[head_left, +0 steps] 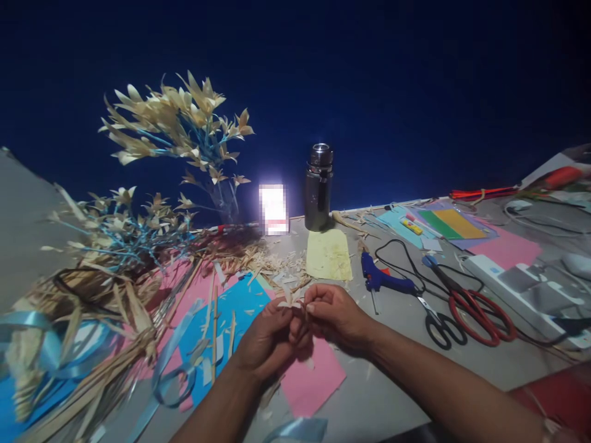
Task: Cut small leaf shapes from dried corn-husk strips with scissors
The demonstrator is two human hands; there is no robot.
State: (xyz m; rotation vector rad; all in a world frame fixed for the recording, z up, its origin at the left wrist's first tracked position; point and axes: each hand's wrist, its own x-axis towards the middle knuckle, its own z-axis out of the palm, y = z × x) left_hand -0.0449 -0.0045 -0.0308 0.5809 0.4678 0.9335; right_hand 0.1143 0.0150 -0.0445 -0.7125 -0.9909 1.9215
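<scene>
My left hand [270,337] and my right hand [339,315] meet at the middle of the table, fingers pinched close together. Between the fingertips shows a small pale husk flower [289,301] with pointed petals; its lower part is hidden by the fingers. Both hands seem to be closed on it. Under them lies a sheet of pink paper [318,384], and a blue sheet [221,320] strewn with husk scraps is to the left. Finished husk flowers on blue stems stand in a clear vase [226,200] at the back left.
A dark flask [318,191] stands behind a yellow cloth [329,255]. To the right are a blue glue gun [383,277], black-handled scissors [443,329], red-handled scissors [482,317] and a white power strip [521,295]. Dry husks [133,320] and blue ribbon [173,381] cover the left side.
</scene>
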